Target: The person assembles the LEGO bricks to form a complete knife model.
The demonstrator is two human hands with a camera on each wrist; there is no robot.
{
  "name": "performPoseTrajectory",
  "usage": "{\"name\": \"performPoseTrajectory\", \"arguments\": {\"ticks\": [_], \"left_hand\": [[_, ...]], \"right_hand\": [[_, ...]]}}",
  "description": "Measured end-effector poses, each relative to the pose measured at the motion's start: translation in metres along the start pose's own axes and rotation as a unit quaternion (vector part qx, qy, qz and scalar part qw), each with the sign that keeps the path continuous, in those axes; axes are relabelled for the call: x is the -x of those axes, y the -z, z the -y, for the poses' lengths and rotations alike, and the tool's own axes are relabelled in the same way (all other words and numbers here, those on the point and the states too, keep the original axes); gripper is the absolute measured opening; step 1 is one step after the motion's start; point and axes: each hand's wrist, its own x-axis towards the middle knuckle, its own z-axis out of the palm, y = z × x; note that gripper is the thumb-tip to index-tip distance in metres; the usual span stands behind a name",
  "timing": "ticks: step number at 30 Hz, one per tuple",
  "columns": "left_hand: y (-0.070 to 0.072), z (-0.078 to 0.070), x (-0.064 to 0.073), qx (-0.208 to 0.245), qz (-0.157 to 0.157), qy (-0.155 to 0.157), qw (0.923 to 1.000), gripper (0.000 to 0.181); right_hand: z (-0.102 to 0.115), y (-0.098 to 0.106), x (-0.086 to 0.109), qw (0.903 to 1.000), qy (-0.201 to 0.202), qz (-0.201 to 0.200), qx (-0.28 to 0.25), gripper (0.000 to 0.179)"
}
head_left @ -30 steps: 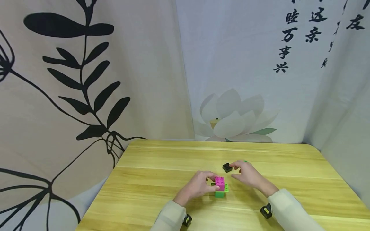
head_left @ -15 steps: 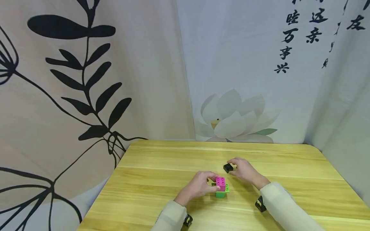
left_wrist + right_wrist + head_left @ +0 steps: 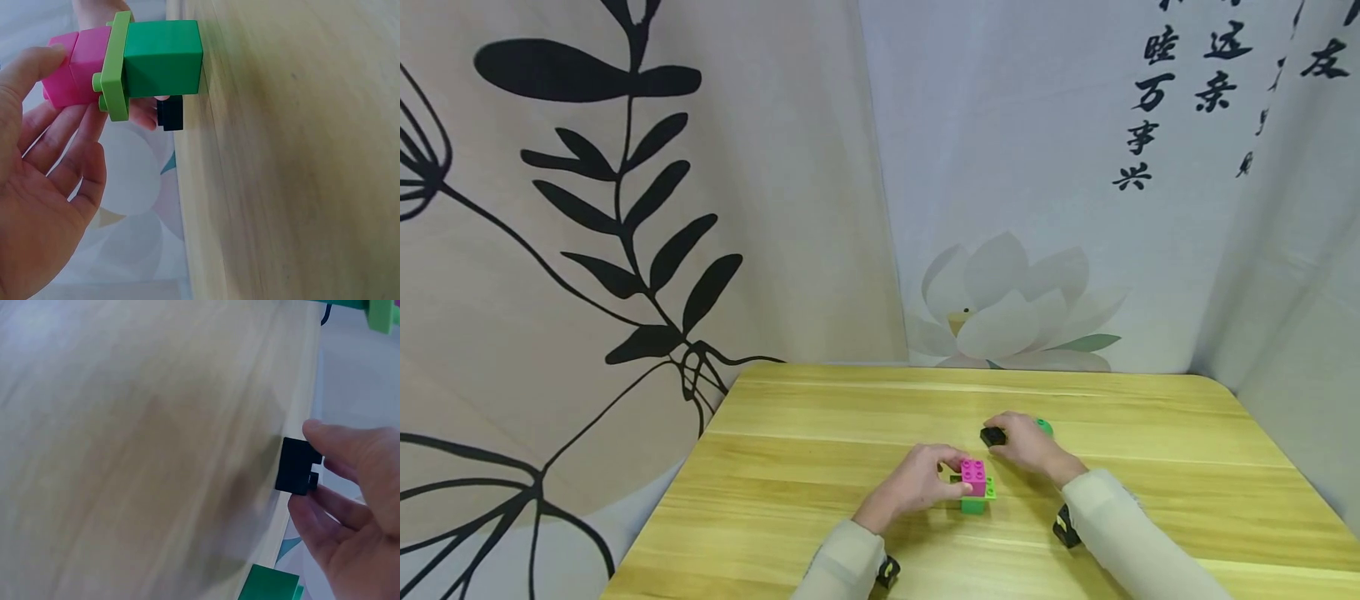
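My left hand (image 3: 913, 479) grips the pink toy bricks (image 3: 78, 65) at the top of a small stack, thumb on one side and fingers on the other. Under the pink sits a flat lime-green brick (image 3: 115, 65), and below that a green brick (image 3: 164, 57) forms the base. Farther back, my right hand (image 3: 1028, 440) pinches a small black toy brick (image 3: 297, 465) between thumb and fingers. In the right wrist view the black brick's studs face toward the palm.
Behind the right hand lies another green brick (image 3: 1044, 427), partly hidden by that hand. Everything rests on a wooden table (image 3: 820, 433) with a printed curtain (image 3: 805, 208) behind its far edge. Dark wrist cameras (image 3: 1066, 527) sit below the sleeves.
My right hand has moved left and closed its thumb and fingers on the black brick. The green brick behind it has come into view. My left hand keeps its hold on the stack.
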Motion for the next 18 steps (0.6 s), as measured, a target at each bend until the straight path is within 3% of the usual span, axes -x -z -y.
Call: {"name": "performPoseTrajectory", "arguments": {"ticks": [18], "left_hand": [[-0.0008,-0.0004,0.0001,0.012,0.003,0.012,0.9999,0.038]], "right_hand": [[-0.0032,-0.0053,0.0025,0.9993,-0.019,0.014,-0.029,0.031]]}}
